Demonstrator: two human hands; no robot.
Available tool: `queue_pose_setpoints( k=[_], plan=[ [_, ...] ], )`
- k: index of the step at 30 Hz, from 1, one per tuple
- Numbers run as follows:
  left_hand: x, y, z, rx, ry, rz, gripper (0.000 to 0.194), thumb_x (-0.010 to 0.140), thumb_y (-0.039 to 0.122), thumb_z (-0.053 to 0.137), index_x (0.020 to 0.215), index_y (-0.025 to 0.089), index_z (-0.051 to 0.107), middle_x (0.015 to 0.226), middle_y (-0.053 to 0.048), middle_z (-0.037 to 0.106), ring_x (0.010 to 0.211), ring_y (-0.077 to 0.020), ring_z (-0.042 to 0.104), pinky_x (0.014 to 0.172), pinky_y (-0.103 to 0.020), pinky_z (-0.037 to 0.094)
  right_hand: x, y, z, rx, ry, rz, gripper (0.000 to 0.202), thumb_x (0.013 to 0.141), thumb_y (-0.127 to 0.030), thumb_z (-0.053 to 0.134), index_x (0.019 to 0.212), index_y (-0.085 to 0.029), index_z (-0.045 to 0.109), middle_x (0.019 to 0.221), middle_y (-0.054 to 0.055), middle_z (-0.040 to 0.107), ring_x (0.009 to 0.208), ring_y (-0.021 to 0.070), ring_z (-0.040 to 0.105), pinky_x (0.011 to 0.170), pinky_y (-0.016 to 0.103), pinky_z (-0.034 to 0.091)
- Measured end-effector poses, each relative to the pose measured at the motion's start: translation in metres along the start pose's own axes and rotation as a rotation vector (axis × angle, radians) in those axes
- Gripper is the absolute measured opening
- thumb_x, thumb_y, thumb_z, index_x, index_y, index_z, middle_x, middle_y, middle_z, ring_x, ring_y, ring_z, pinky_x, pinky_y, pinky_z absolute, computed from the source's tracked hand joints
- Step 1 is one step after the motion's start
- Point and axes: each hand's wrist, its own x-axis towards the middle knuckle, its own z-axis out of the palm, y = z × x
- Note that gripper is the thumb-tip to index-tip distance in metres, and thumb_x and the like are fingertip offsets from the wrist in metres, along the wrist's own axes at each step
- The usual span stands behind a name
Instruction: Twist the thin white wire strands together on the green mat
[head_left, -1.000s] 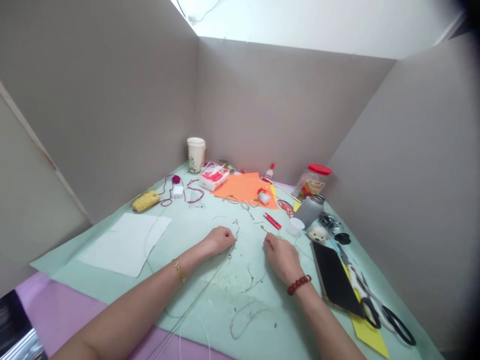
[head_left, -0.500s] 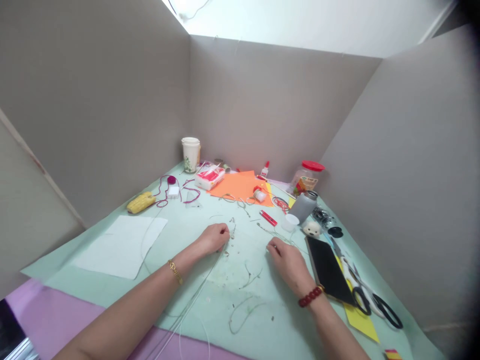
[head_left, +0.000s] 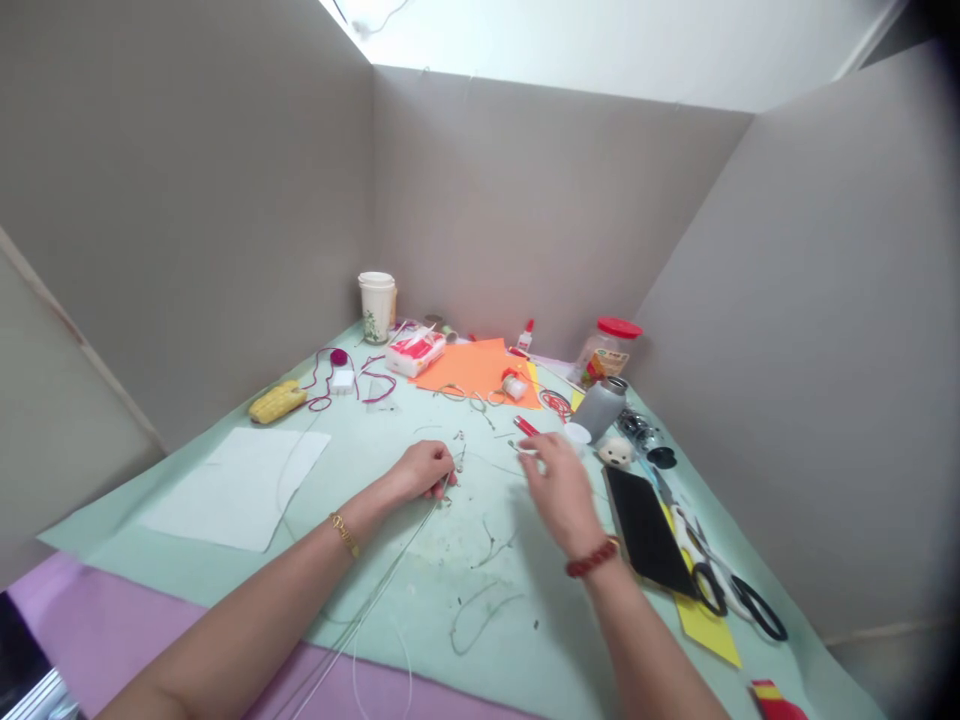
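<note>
Currently, pale cords [head_left: 396, 567]: pinched near their upper ends at mid-table, running down past the near table edge; too fine and bunched to count.
Left hand [head_left: 429, 472]: fingers drawn together on the pale cords, knuckles low over the table [head_left: 360, 615].
Right hand [head_left: 556, 492]: raised, thumb and forefinger parted, near the red lighter [head_left: 526, 427]; no contact with any cord end can be confirmed.
Hands, relation: well apart, two counted.
Handling, in my judgement: keep the left pinch firm and close to the ends, strands side by side; use only the right fingertips on so thin a line; pull slack gently, lest it snag on the scraps.
Loose cord, near side: one looped length [head_left: 484, 612] flat between the forearms; further bits, not countable.
Right side, counted: one phone [head_left: 649, 530], one grey bottle [head_left: 602, 408], one white dog head [head_left: 616, 452], one red-lidded jar [head_left: 609, 352]; scissors [head_left: 724, 575] overlap, so number uncertain.
Left side, counted: one white sheet [head_left: 236, 488], one corn-shaped item [head_left: 277, 401], one white block [head_left: 343, 382].
Far side, counted: one tissue pack [head_left: 416, 351], one glue bottle [head_left: 526, 336]; paper cups [head_left: 376, 308] nested, number not visible.
</note>
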Motion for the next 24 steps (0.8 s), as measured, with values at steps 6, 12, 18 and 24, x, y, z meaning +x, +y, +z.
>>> queue_pose_setpoints(
  k=[6, 12, 18, 24],
  plan=[
    [-0.004, 0.004, 0.001, -0.011, 0.015, 0.012, 0.013, 0.069, 0.027, 0.042, 0.069, 0.015, 0.046, 0.075, -0.003, 0.066, 0.038, -0.004, 0.048, 0.033, -0.015, 0.03, 0.021, -0.036, 0.075, 0.083, -0.212, 0.082, 0.021, 0.073, -0.011, 0.044, 0.084, -0.014, 0.062, 0.088, 0.007, 0.056, 0.073, 0.0132, 0.051, 0.067, 0.023, 0.035],
    [-0.001, 0.0, 0.0, -0.062, -0.002, 0.013, 0.013, 0.068, 0.026, 0.043, 0.069, 0.015, 0.047, 0.075, -0.004, 0.066, 0.039, -0.0052, 0.05, 0.033, -0.015, 0.029, 0.017, -0.026, 0.078, 0.249, -0.241, 0.166, 0.017, 0.073, -0.016, 0.041, 0.063, -0.017, 0.055, 0.059, 0.0, 0.054, 0.057, 0.011, 0.045, 0.055, 0.02, 0.031],
    [-0.003, 0.002, 0.001, 0.005, 0.012, 0.022, 0.014, 0.071, 0.026, 0.041, 0.07, 0.015, 0.049, 0.074, -0.003, 0.065, 0.04, -0.0059, 0.051, 0.035, -0.017, 0.031, 0.023, -0.03, 0.077, 0.329, -0.306, 0.308, 0.032, 0.075, -0.039, 0.045, 0.056, -0.015, 0.056, 0.052, -0.001, 0.051, 0.053, 0.0101, 0.041, 0.05, 0.021, 0.028],
    [-0.005, -0.003, 0.01, 0.278, 0.116, 0.085, 0.021, 0.075, 0.026, 0.039, 0.07, 0.015, 0.056, 0.044, 0.003, 0.051, 0.039, -0.0088, 0.048, 0.044, -0.019, 0.035, 0.028, -0.033, 0.086, 0.335, -0.328, 0.447, 0.025, 0.065, -0.037, 0.055, 0.052, -0.015, 0.054, 0.045, -0.003, 0.042, 0.048, 0.0093, 0.036, 0.045, 0.022, 0.026]
  ],
)
